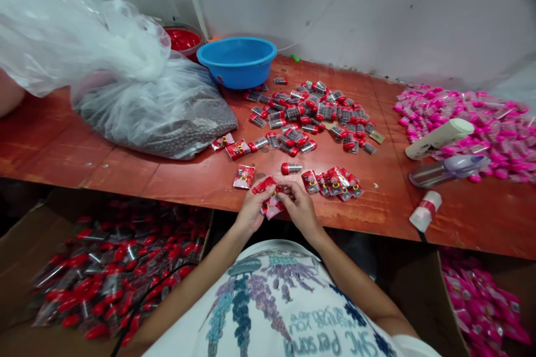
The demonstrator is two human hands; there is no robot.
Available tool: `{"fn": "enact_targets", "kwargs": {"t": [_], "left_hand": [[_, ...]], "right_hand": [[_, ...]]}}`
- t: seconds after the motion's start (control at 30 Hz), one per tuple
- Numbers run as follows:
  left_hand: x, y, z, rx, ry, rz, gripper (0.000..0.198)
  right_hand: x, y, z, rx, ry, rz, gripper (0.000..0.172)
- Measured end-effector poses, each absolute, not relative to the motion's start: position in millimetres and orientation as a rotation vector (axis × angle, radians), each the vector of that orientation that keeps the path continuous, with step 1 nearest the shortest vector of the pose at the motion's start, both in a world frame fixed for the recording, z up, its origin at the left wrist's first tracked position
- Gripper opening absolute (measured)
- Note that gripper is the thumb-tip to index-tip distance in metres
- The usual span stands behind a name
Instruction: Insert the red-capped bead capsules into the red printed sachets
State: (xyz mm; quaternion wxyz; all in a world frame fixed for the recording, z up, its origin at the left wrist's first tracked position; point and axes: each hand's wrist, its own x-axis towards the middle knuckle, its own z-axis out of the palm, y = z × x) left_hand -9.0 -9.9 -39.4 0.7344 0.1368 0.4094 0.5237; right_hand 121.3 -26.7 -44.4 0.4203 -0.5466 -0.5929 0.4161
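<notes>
At the table's front edge my left hand [250, 210] is closed on a small red-and-pink printed packet [272, 207], thumb on top. My right hand [300, 207] pinches the packet's right side with its fingertips, partly hiding it. Just beyond my fingers lies a small clear tube with a red cap [292, 168]. A single printed packet [244, 176] lies to the left of it. Several more packets [335, 181] overlap in a row to the right. Farther back spreads a pile of red-capped tubes with dark contents [293, 117].
A big clear plastic bag of dark beads [159, 122] slumps at left, beside a blue basin [237, 61] and a red tub [183, 38]. Pink-capped tubes [481, 122], a pale flask [439, 138], a clear bottle [448, 171] and a white roll [426, 210] lie right. Boxes of red [113, 267] and pink items [481, 301] stand below.
</notes>
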Motion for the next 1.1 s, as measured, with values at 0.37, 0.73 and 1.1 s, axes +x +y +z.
{"fn": "enact_targets", "kwargs": {"t": [0.37,0.73,1.1], "left_hand": [[-32.3,-0.6,-46.3,0.205,1.056,1.275,0.036],[-45.0,5.1,-26.6,-0.047,1.025,1.197,0.004],[-34.0,12.2,-26.2,-0.097,0.99,1.237,0.006]], "right_hand": [[141.0,17.1,-47.3,-1.587,-2.122,0.443,0.036],[129.7,25.0,-52.3,-1.486,-2.092,0.51,0.029],[105.5,-32.6,-32.2,-1.263,-1.244,1.345,0.035]]}}
